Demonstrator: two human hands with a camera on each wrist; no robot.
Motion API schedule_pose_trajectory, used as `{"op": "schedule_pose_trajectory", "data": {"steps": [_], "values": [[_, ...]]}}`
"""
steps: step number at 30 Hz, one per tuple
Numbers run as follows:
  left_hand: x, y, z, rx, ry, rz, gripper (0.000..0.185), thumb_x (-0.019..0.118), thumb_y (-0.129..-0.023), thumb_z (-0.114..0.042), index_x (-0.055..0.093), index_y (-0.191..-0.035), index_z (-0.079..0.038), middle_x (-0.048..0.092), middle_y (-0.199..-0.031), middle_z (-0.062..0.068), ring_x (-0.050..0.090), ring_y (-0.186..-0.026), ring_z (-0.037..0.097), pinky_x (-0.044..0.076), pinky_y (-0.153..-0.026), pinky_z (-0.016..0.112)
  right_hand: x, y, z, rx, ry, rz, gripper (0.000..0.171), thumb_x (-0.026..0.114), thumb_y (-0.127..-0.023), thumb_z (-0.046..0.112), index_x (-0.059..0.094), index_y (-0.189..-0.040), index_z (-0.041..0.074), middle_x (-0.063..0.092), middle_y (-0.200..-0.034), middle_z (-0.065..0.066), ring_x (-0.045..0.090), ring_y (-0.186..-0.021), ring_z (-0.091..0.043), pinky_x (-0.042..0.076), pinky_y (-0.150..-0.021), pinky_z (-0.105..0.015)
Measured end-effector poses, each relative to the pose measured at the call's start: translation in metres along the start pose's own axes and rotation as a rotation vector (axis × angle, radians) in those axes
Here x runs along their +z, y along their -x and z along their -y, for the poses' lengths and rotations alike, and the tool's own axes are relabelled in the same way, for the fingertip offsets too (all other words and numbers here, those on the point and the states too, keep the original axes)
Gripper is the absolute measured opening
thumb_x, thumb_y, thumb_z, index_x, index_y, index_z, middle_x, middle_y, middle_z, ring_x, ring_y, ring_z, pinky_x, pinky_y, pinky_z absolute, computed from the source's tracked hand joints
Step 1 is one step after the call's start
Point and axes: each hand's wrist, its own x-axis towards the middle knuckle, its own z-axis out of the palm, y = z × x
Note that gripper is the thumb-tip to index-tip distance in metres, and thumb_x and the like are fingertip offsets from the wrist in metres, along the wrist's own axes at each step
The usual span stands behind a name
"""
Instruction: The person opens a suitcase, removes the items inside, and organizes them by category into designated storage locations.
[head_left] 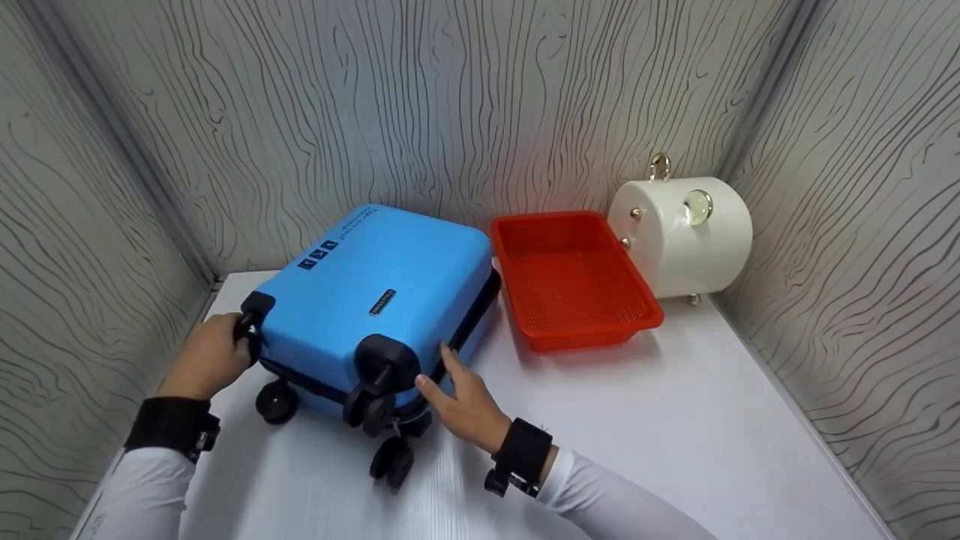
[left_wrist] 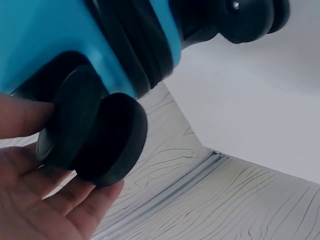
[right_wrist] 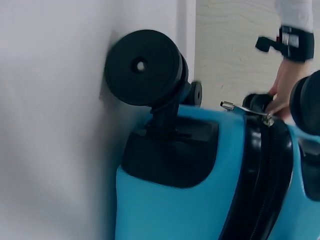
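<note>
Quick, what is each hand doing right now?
Left hand: fingers curled round a wheel of the blue suitcase.
Right hand: open, straight fingers touching the suitcase's side.

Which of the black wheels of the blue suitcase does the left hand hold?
The left hand grips the upper wheel at the suitcase's far-left corner. The other wheels stand free: one below it and two pairs near the right hand.
</note>
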Motion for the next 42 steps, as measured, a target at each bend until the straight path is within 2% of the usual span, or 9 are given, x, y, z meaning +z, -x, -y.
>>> {"op": "schedule_pose_trajectory", "data": {"steps": [11,22,28,31,33,35,38,40,42], "values": [[0.008,0.039,-0.031,-0.076,-0.014,-0.059,0.038,0.070,-0.097,-0.018,0.067,-0.117,0.015,0.070,-0.100,0.026,0.067,-0.081,0.034,0.055,-0.070,0.054,-0.046,-0.037,-0.016,0.025,0.015,-0.038,0.070,0.043,-0.117,0.044,0.027,-0.170,0.002,0.030,-0.175,-0.023,0.034,-0.161,-0.043,0.029,-0.132,-0.057],[0.036,0.064,-0.065,-0.028,0.049,-0.221,0.043,0.079,-0.096,-0.017,0.069,-0.119,0.017,0.073,-0.105,0.029,0.071,-0.091,0.040,0.059,-0.078,0.058,-0.086,-0.066,-0.019,0.034,0.071,0.004,0.059,0.026,-0.120,0.033,0.030,-0.168,-0.002,0.031,-0.176,-0.020,0.029,-0.165,-0.036,0.024,-0.135,-0.054],[0.045,0.076,-0.092,-0.084,0.037,-0.247,0.041,0.080,-0.094,-0.020,0.071,-0.112,0.016,0.073,-0.098,0.027,0.071,-0.084,0.037,0.059,-0.072,0.055,-0.096,-0.075,-0.023,0.076,0.057,-0.041,0.057,0.028,-0.120,0.033,0.041,-0.165,0.001,0.043,-0.171,-0.018,0.040,-0.160,-0.035,0.031,-0.132,-0.054],[0.049,0.083,-0.106,-0.120,0.040,-0.245,0.040,0.080,-0.095,-0.023,0.072,-0.107,0.015,0.073,-0.093,0.026,0.070,-0.080,0.035,0.058,-0.068,0.051,-0.099,-0.077,-0.026,0.125,0.027,-0.096,0.056,0.032,-0.119,0.034,0.057,-0.155,0.000,0.060,-0.157,-0.018,0.054,-0.147,-0.035,0.039,-0.127,-0.055],[0.050,0.086,-0.112,-0.128,0.042,-0.243,0.039,0.080,-0.096,-0.024,0.073,-0.104,0.014,0.073,-0.090,0.024,0.069,-0.077,0.034,0.058,-0.066,0.049,-0.101,-0.077,-0.028,0.158,0.011,-0.121,0.054,0.035,-0.118,0.036,0.069,-0.142,0.002,0.069,-0.135,-0.016,0.061,-0.130,-0.032,0.046,-0.118,-0.050],[0.048,0.087,-0.114,-0.121,0.039,-0.242,0.040,0.080,-0.097,-0.024,0.074,-0.104,0.015,0.074,-0.090,0.025,0.071,-0.077,0.034,0.059,-0.066,0.049,-0.103,-0.075,-0.028,0.175,0.025,-0.141,0.049,0.036,-0.118,0.037,0.075,-0.119,0.006,0.066,-0.110,-0.010,0.061,-0.112,-0.027,0.049,-0.103,-0.043],[0.042,0.084,-0.111,-0.125,0.049,-0.233,0.038,0.078,-0.099,-0.026,0.078,-0.102,0.012,0.078,-0.088,0.023,0.074,-0.070,0.031,0.059,-0.061,0.046,-0.104,-0.070,-0.028,0.172,0.050,-0.147,0.045,0.039,-0.118,0.035,0.064,-0.091,0.011,0.051,-0.086,-0.003,0.055,-0.093,-0.022,0.043,-0.084,-0.035],[0.036,0.081,-0.107,-0.138,0.056,-0.233,0.035,0.078,-0.100,-0.027,0.081,-0.101,0.008,0.079,-0.085,0.021,0.073,-0.065,0.028,0.056,-0.056,0.041,-0.104,-0.065,-0.030,0.144,0.068,-0.162,0.041,0.043,-0.117,0.031,0.060,-0.085,0.012,0.046,-0.078,0.001,0.052,-0.083,-0.019,0.040,-0.075,-0.031],[0.031,0.076,-0.102,-0.158,0.070,-0.236,0.033,0.078,-0.100,-0.029,0.082,-0.097,0.004,0.080,-0.082,0.017,0.070,-0.061,0.024,0.050,-0.051,0.036,-0.102,-0.059,-0.033,0.116,0.071,-0.184,0.038,0.048,-0.116,0.025,0.064,-0.085,0.008,0.047,-0.074,0.002,0.051,-0.074,-0.016,0.039,-0.069,-0.028]]}}
